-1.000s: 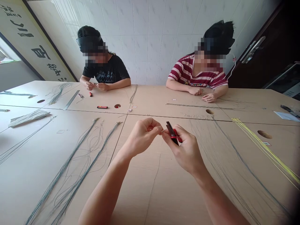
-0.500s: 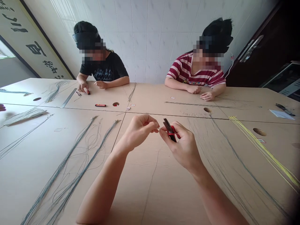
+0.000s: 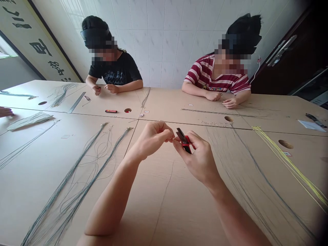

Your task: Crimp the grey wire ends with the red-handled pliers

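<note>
My left hand [image 3: 156, 139] is closed in a pinch over the middle of the table, its fingertips meeting those of my right hand. Whatever lies between them is too small to make out. In my right hand [image 3: 201, 153] rests a pair of small thread snips [image 3: 185, 141] with red-and-black handles, their dark blades pointing up and to the left. Below both hands a single thin thread [image 3: 167, 186] runs down the table towards me.
Bundles of blue-grey threads [image 3: 77, 174] lie to the left, yellow cords [image 3: 289, 159] to the right. A red tube [image 3: 111, 111] sits by a hole in the tabletop [image 3: 229, 119]. Two people [image 3: 115, 73] work across the table; another person's hand [image 3: 5, 111] shows at the left edge.
My hands stay close together, with the right fingertips slightly nearer the left. The view has tilted slightly. The person at far left has raised a hand with a small red object off the table.
</note>
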### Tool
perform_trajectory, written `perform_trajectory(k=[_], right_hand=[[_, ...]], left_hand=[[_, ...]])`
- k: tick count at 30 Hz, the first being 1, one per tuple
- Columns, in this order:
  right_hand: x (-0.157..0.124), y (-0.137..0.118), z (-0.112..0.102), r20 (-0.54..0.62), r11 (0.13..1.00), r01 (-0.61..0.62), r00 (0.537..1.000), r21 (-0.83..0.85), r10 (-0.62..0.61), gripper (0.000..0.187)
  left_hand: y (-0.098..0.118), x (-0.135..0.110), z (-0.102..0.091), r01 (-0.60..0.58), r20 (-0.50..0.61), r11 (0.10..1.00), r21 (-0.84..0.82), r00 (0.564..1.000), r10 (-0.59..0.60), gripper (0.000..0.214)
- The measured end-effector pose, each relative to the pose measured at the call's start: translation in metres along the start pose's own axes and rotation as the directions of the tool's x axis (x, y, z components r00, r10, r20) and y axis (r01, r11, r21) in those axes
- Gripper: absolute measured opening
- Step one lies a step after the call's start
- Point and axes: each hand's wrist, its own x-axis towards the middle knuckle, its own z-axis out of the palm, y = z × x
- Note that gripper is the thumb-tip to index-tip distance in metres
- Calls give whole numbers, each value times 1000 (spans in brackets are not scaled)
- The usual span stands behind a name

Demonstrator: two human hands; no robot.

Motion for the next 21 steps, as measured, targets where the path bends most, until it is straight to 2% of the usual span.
perform_trajectory(k=[21], right_hand=[[0, 1, 0, 8, 1000, 4, 1000, -11, -4, 19]], left_hand=[[5, -1, 4, 63, -12, 998, 23, 998, -62, 11]])
